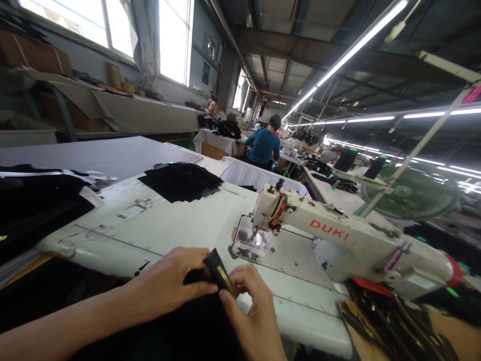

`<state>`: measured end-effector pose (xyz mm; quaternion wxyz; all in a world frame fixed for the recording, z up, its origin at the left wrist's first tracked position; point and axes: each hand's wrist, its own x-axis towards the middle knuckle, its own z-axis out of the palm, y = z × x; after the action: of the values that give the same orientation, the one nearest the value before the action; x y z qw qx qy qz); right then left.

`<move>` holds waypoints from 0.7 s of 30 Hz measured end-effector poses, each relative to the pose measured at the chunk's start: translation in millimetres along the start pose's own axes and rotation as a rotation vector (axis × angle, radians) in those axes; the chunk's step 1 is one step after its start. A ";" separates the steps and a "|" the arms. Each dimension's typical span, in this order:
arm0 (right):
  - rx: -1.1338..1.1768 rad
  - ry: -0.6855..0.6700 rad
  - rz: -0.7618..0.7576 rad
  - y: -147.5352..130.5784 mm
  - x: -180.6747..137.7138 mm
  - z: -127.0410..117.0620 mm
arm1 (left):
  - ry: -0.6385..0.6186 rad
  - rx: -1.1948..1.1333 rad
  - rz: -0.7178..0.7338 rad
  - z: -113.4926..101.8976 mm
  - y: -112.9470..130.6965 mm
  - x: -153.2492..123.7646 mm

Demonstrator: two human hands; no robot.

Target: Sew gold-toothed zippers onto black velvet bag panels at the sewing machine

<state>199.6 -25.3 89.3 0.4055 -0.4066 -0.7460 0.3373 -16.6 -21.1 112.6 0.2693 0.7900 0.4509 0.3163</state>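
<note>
A black zipper (pixel 221 272) with gold teeth stands tilted between my two hands, in front of the sewing machine (pixel 323 225). My left hand (pixel 180 278) is closed on the zipper's left side, thumb and fingers pinching its black tape. From the other side my right hand (pixel 251 301) grips the zipper's lower right edge between thumb and curled fingers. Dark cloth (pixel 180 331) hangs below both hands; where it joins the zipper is hard to make out. The machine's needle and presser foot (pixel 256 235) stand beyond my right hand, apart from the zipper.
A stack of black fabric pieces (pixel 182 181) lies on the pale table (pixel 150 220). More black cloth (pixel 41 205) with white tape is at left. Gold-toothed zippers (pixel 394 316) lie at lower right. Behind are a white bin (pixel 255 173) and a seated person (pixel 265 145).
</note>
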 end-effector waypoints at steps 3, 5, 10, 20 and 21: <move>0.034 0.068 -0.009 -4.8 2.3 0.8 | -0.033 -0.042 -0.038 0.4 4.7 2.5; 0.022 0.105 -0.013 -5.5 2.0 3.0 | -0.029 -0.017 -0.071 -1.8 8.8 2.8; 0.010 0.216 -0.072 -1.2 -5.0 13.4 | -0.041 0.021 -0.187 -8.8 22.3 3.8; 0.407 -0.033 0.139 -4.2 -2.5 0.2 | -0.056 0.068 -0.252 -15.5 27.2 2.2; 0.403 -0.028 0.140 -5.1 -3.1 -0.3 | -0.054 0.073 -0.250 -15.3 26.8 1.7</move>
<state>199.2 -30.3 92.6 0.4438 -0.3634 -0.6390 0.5126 -12.7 -29.4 142.1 0.2898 0.7451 0.5498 0.2422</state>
